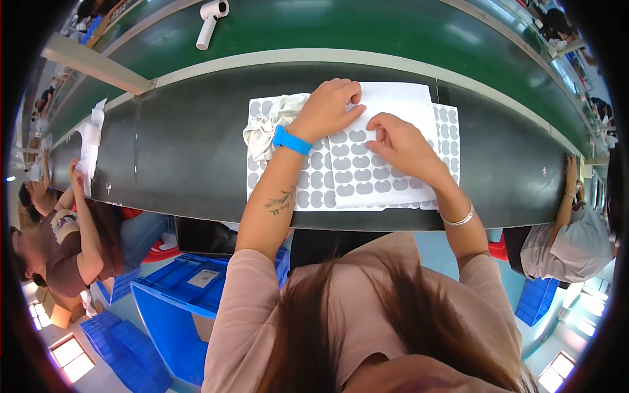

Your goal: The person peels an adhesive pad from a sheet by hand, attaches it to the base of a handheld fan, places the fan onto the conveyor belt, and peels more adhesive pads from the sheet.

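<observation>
Several white sheets printed with rows of grey rounded sticker shapes (354,175) lie stacked on the dark worktop in front of me. A plain white sheet (400,98) covers the upper part of the stack. Over its left edge my left hand (333,106) rests with curled fingers, a blue band around its wrist. My right hand (405,145) is over the sheets, its fingers bent and drawn together toward the thumb. What either hand may grip is too small or hidden to make out. Beside my left wrist lies a crumpled whitish cloth (265,134), on the sheets.
The dark worktop (190,144) runs to both sides, with a green surface (314,29) beyond a pale rail. A white handheld device (209,25) lies there. Blue crates (177,288) stand below left. People sit at left (78,242) and right (570,236).
</observation>
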Tool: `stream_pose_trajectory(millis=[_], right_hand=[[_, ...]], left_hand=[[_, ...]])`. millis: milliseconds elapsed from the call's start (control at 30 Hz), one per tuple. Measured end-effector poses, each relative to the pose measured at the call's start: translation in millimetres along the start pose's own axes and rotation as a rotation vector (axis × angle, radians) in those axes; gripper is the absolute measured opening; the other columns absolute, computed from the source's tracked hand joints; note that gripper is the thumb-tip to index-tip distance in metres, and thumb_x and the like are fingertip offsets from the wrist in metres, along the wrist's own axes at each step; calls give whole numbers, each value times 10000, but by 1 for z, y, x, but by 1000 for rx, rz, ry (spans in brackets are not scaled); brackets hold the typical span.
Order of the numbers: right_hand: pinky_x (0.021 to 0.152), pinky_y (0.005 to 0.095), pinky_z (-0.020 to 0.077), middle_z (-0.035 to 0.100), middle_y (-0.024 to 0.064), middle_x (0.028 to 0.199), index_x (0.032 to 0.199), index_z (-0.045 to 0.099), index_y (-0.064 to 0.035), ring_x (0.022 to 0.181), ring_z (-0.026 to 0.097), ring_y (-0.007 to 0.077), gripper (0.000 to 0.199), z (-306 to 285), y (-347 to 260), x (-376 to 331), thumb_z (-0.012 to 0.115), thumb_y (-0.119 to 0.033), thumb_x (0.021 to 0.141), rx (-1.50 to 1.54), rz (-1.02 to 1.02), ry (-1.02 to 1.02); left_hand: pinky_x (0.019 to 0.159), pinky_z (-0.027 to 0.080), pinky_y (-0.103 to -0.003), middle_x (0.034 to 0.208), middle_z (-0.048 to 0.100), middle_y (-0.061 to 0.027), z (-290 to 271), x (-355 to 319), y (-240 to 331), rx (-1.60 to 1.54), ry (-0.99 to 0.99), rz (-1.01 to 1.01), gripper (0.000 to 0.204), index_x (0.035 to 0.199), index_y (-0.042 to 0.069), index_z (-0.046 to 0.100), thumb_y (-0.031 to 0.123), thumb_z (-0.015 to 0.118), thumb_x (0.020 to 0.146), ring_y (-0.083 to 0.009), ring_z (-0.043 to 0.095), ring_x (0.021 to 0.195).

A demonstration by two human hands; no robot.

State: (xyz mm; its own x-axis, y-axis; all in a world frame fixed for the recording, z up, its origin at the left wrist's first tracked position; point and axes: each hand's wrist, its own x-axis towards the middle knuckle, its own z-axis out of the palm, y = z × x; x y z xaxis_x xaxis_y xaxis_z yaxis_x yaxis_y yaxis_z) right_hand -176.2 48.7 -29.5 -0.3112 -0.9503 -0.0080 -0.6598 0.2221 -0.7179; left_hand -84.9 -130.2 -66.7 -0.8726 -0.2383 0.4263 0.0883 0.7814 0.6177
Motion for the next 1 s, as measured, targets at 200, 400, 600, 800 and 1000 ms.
stream_pose_trajectory(millis=[200,400,600,800,1000], right_hand=[[504,273,341,432,8,601,924,571,-42,522,408,113,167,13,4,2,653,-63,780,19,10,67],[482,241,305,414,-12,591,923,569,-35,498,362,72,166,15,4,2,639,-28,773,58,19,56],[485,239,308,415,-13,591,942,567,-29,497,349,74,180,16,7,1,626,-21,772,69,17,62],[486,236,312,411,-10,589,971,578,-34,493,350,75,208,18,7,1,621,-19,768,125,8,94],[484,238,315,413,-13,587,972,580,-37,490,354,74,214,19,7,0,623,-23,763,104,6,91]], left_hand=[[659,435,-408,707,576,-97,1,1,-3,-38,-11,1,164,754,50,540,139,678,752,-307,558,730],[662,435,-411,705,578,-88,2,0,-3,-50,-26,-32,162,752,58,546,139,686,748,-299,559,731],[608,407,-369,658,517,-71,6,0,-6,-48,26,27,191,745,50,531,159,686,768,-252,504,647],[613,412,-362,640,512,-59,3,1,-3,-41,30,9,189,737,59,535,165,688,770,-245,505,646],[667,438,-408,689,573,-87,1,1,1,-34,-11,-41,176,726,51,543,144,692,746,-298,555,709]])
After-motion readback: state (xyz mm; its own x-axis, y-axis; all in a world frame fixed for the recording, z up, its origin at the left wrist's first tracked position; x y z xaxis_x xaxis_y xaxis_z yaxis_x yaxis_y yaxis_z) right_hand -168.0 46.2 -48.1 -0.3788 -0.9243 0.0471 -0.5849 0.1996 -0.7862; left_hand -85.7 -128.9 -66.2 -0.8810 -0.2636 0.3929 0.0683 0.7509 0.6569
